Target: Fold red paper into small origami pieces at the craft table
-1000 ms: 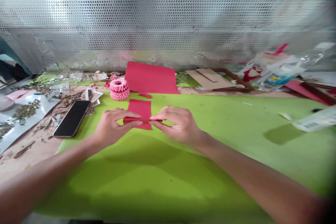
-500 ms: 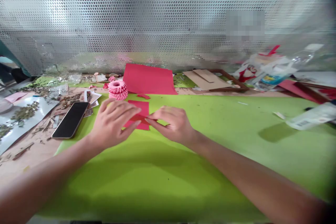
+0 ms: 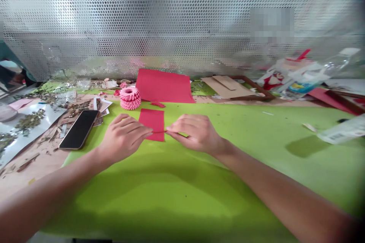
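Between my two hands a thin red paper strip (image 3: 159, 132) is stretched level, one end in each pinch. My left hand (image 3: 123, 136) grips its left end, fingers pressed together. My right hand (image 3: 196, 132) pinches the right end with thumb and forefinger. Beneath and just behind the strip, a small red paper rectangle (image 3: 152, 118) lies on the green mat (image 3: 234, 133). Beyond my left hand stands a pink ring-shaped stack of folded paper pieces (image 3: 130, 98). Small red folded pieces (image 3: 157, 104) lie near it.
A black phone (image 3: 79, 130) and dried plant scraps (image 3: 30, 119) are at left. Behind lie a large red paper sheet (image 3: 164, 86) and brown cardboard (image 3: 226, 86). At right are plastic bags (image 3: 291, 78) and a translucent bottle (image 3: 342, 131). A perforated metal panel (image 3: 171, 19) closes the back.
My hands have moved slightly apart, and the red strip now shows as a thin line between them. My left fingers have closed together. The view has shifted a little.
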A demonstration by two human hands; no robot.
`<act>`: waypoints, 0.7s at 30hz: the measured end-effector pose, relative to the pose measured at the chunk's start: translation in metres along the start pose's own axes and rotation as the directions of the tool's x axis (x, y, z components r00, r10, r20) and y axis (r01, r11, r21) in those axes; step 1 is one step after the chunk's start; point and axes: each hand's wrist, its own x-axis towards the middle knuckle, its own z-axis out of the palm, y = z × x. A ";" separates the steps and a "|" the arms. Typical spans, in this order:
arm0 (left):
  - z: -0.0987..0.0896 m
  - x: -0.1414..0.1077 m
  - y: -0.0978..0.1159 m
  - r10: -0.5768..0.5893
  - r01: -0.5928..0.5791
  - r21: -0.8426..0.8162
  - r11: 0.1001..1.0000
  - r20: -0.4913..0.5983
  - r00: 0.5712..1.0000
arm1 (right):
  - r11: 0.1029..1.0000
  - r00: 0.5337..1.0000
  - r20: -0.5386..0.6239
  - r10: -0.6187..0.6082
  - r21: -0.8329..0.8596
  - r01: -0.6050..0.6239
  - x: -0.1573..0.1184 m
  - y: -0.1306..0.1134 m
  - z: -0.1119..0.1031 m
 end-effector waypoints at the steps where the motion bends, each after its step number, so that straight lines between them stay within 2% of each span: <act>1: 0.000 -0.001 0.001 0.014 -0.014 0.000 1.000 -0.002 1.000 | 1.000 1.000 0.013 0.000 -0.006 0.000 0.000 0.000 -0.001; 5: 0.000 -0.001 0.009 0.042 -0.042 0.004 0.999 -0.002 0.999 | 0.999 0.997 0.077 -0.028 -0.033 0.030 0.004 -0.009 0.003; 12: -0.001 0.000 0.018 0.041 -0.042 0.047 0.998 0.026 0.999 | 0.992 0.997 0.073 -0.025 -0.126 0.034 0.005 -0.022 0.015; 17: 0.001 0.000 0.019 0.041 -0.042 0.053 0.998 0.031 0.999 | 0.996 0.997 0.073 0.002 -0.093 0.004 0.003 -0.022 0.016; 21: 0.001 0.000 0.022 0.038 -0.039 0.039 0.998 0.025 0.999 | 0.997 0.997 0.073 -0.019 -0.077 0.025 0.004 -0.023 0.015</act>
